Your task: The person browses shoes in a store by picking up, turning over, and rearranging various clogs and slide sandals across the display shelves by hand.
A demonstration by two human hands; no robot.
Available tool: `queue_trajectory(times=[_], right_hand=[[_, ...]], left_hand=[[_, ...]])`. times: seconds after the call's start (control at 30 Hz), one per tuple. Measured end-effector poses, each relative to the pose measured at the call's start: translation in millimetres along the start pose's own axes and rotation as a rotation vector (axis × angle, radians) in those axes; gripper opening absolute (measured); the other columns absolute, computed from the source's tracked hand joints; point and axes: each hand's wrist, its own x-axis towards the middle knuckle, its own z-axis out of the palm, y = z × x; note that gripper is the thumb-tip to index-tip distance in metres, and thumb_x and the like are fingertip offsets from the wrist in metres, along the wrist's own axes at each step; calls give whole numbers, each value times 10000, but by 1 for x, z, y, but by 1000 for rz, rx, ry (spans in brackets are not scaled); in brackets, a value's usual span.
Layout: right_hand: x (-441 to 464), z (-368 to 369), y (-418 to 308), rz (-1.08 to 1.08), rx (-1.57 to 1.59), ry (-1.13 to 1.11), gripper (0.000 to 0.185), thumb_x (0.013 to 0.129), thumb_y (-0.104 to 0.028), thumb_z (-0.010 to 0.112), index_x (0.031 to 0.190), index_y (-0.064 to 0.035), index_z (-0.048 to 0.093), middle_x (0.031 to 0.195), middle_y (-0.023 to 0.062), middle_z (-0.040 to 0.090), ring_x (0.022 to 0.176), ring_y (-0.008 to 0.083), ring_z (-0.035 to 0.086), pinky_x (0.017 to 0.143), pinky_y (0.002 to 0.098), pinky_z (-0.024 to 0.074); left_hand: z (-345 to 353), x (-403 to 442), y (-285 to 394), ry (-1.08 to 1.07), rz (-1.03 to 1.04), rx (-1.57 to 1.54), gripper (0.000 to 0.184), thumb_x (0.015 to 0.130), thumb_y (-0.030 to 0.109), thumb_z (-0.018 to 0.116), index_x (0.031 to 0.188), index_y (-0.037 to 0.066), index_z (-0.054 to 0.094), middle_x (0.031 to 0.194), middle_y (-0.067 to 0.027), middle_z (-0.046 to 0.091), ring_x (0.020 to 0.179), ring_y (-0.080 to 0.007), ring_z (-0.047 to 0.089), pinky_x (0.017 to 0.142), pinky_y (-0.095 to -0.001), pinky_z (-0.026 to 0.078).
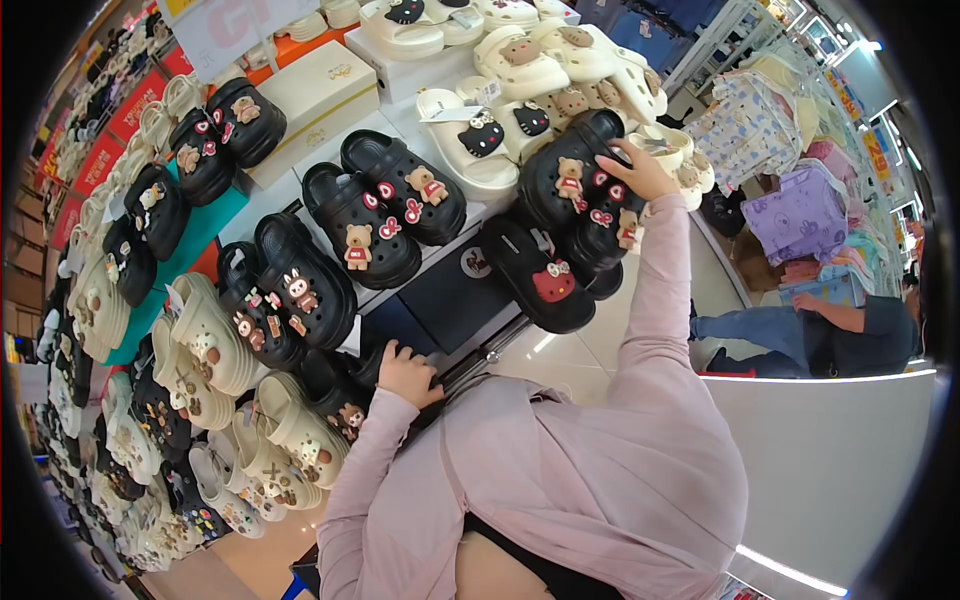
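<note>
Black clogs with bear and heart charms (568,178) are at the right of the display, and my right hand (640,168) has its fingers closed on their upper edge. Just below them sits a black clog with a red Hello Kitty charm (540,275). My left hand (408,377) rests at the near edge on a black clog (335,385) with a small character charm, fingers bent over it. Between my hands is a dark blue panel (440,305). Another pair of black bear clogs (385,215) stands in the middle.
Cream clogs (570,50) fill the back right, near a cream shoe box (315,105). More clogs (210,345) line the left. A person in dark clothes (860,335) is at the far right, below hanging garments (800,215).
</note>
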Motion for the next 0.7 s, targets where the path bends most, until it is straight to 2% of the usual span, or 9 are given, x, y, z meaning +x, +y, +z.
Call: queue_trajectory(times=[0.1,0.23,0.33,0.37,0.4,0.5,0.53,0.6,0.7], right_hand=[[-6,13,5,20,51,76,659,766,-579,637,1284,-217,452,1209,217,569,1148,374,526,946,375,417],[-12,4,-48,246,-316,-35,861,711,-767,511,1363,-209,441,1316,98,527,1239,291,468,996,676,135],[-5,3,-37,257,-351,-71,919,682,-802,500,1364,-189,446,1248,103,578,1149,261,550,984,483,353],[-4,10,-30,244,-300,50,816,675,-761,568,1235,-169,586,1069,94,666,962,231,640,856,352,458],[-7,11,-26,239,-306,49,816,675,-761,568,1235,-169,586,1069,94,666,962,231,640,856,352,458],[-24,-1,-36,182,-78,70,530,660,-619,711,848,-123,727,736,49,682,669,172,634,706,326,472],[-33,-6,-44,152,-87,62,568,629,-686,673,868,-174,724,718,27,681,783,194,655,808,389,374],[-69,-27,-78,-6,-79,82,488,621,-617,711,808,-166,717,679,47,663,738,223,641,740,408,369],[-116,-41,-113,-559,-72,264,396,547,-429,809,701,-90,677,707,60,559,753,241,558,772,370,303]], left_hand=[[3,-2,0,32,3,18,316,653,429,642,830,185,738,944,-22,685,978,-215,573,1019,-485,278],[6,-3,-1,70,10,37,321,632,433,645,821,193,742,903,-16,691,945,-210,588,1011,-461,292],[6,-1,0,51,9,56,334,612,447,646,810,197,745,879,-17,693,930,-209,592,1001,-452,300],[7,-1,1,71,4,62,337,602,458,643,791,198,746,863,-21,693,918,-210,595,992,-451,304],[8,-1,1,75,-4,63,332,605,457,644,792,201,746,870,-18,694,919,-210,596,992,-452,302],[14,1,-3,52,-22,43,317,622,461,668,824,230,749,888,-31,687,955,-223,581,1028,-468,263],[15,1,-4,38,-13,23,317,618,460,670,821,230,749,893,-26,688,957,-223,583,1029,-468,262],[13,0,-2,25,-15,4,316,615,460,673,818,231,750,897,-22,689,958,-222,586,1029,-468,261],[9,-3,6,10,-36,9,283,622,423,683,805,219,750,893,-3,689,1011,-229,562,1044,-486,248]])
